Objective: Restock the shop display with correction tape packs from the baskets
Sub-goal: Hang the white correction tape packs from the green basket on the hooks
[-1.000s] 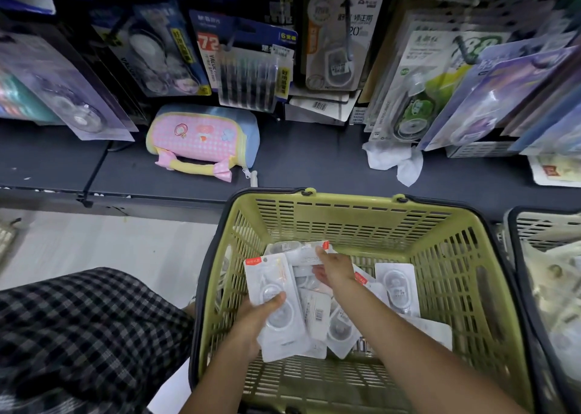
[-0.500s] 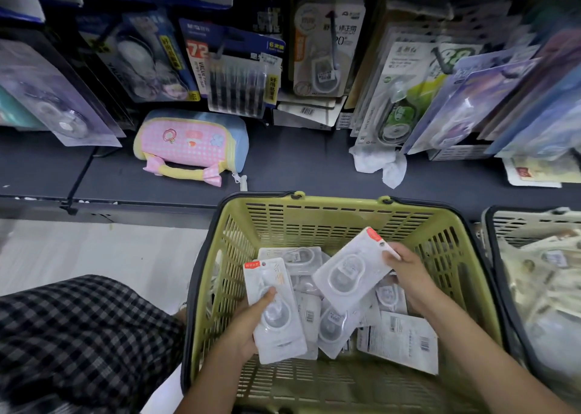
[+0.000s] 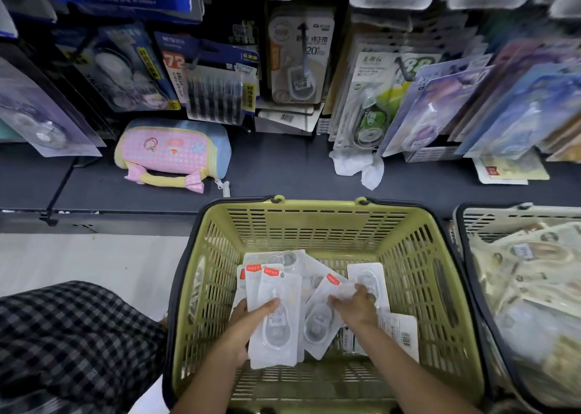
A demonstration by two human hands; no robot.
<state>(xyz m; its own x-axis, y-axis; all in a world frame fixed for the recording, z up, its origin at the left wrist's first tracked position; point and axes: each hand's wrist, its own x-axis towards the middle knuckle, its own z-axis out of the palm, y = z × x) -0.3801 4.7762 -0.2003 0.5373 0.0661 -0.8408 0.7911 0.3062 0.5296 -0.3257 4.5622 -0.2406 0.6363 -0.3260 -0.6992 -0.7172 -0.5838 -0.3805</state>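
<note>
A green basket (image 3: 314, 221) sits in front of me with several white correction tape packs lying in it. My left hand (image 3: 248, 325) grips a small stack of packs (image 3: 276, 316), thumb across the front, red labels at the top. My right hand (image 3: 355, 306) reaches down onto another pack (image 3: 319, 322) that leans against the stack, fingers curled over its upper edge. More packs (image 3: 369, 280) lie flat on the basket floor, one showing a barcode. The display (image 3: 298, 58) above holds hanging blister packs of correction tape.
A second, beige basket (image 3: 471, 215) full of packaged goods stands to the right. On the dark shelf (image 3: 276, 165) lie a pink pencil case (image 3: 173, 152) and a crumpled white tissue (image 3: 358, 165). My checked trouser leg (image 3: 69, 344) is at the lower left.
My right hand has come back down from the right into the basket's middle with a pack, laying it beside the stack. My left hand's stack has grown by a pack.
</note>
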